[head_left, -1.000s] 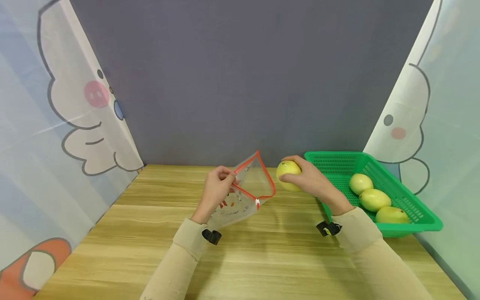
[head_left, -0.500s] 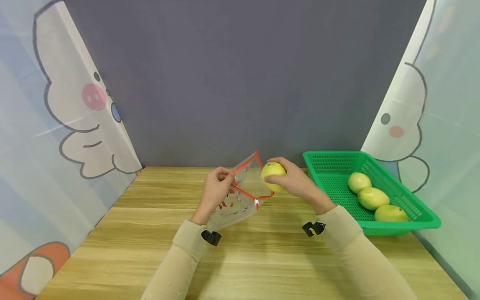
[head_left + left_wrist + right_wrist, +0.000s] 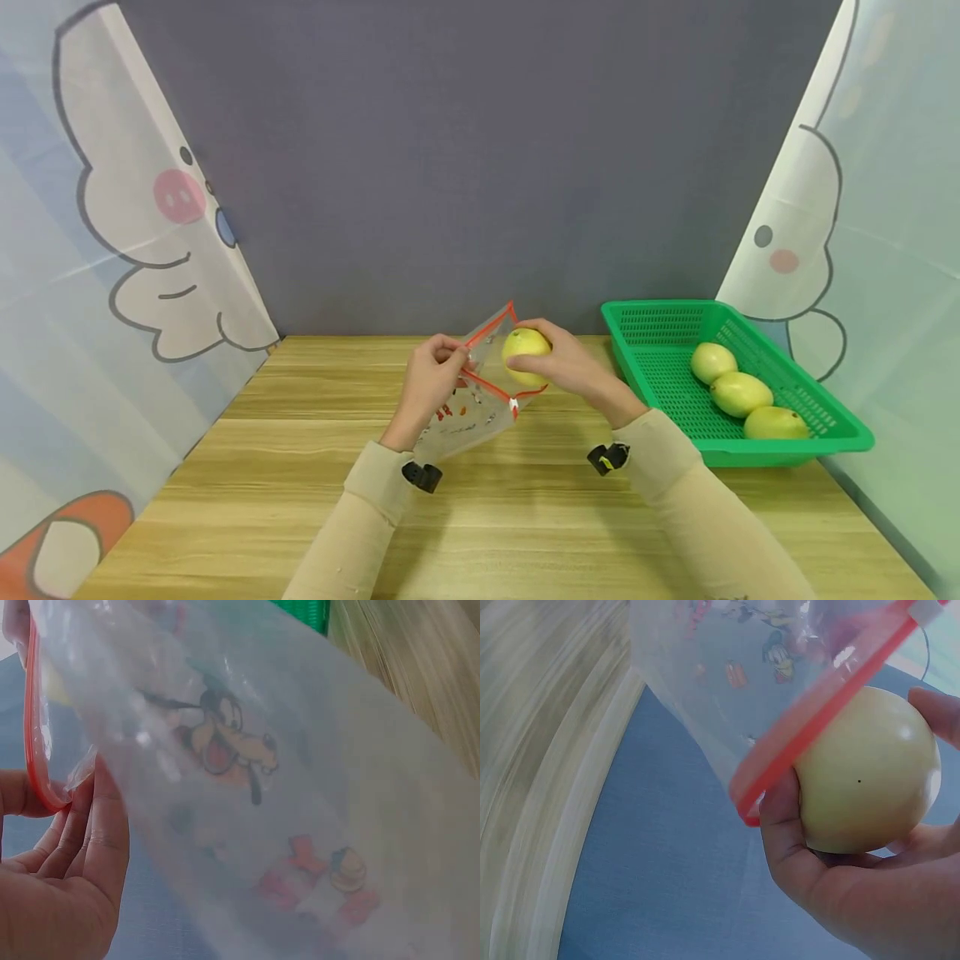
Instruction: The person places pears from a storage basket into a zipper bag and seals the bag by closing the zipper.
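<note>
My left hand [image 3: 433,377] pinches the rim of a clear zip bag [image 3: 468,421] with a red zip edge, a white slider and printed cartoon figures. The bag's mouth gapes toward the right. In my right hand [image 3: 566,362] is a smooth, pale yellow fruit [image 3: 525,354], held between thumb and fingers at the mouth. From the right wrist, the red edge [image 3: 810,724] crosses in front of part of the fruit [image 3: 866,776], and one finger lies right at that edge. The left wrist view shows fingers [image 3: 105,832] at the corner of the red rim, with the bag's printed side [image 3: 225,742] filling most of the frame.
A green plastic basket [image 3: 626,333] with perforated walls stands on the right of the wooden table [image 3: 300,467]. Inside it lie 3 yellow-green fruits [image 3: 741,394]. A grey backdrop [image 3: 480,167] rises behind, and cartoon-printed curtains [image 3: 135,208] flank both sides.
My right hand has carried the yellow fruit leftward from near the basket to the bag's mouth. The left hand keeps its hold on the bag, almost still.
</note>
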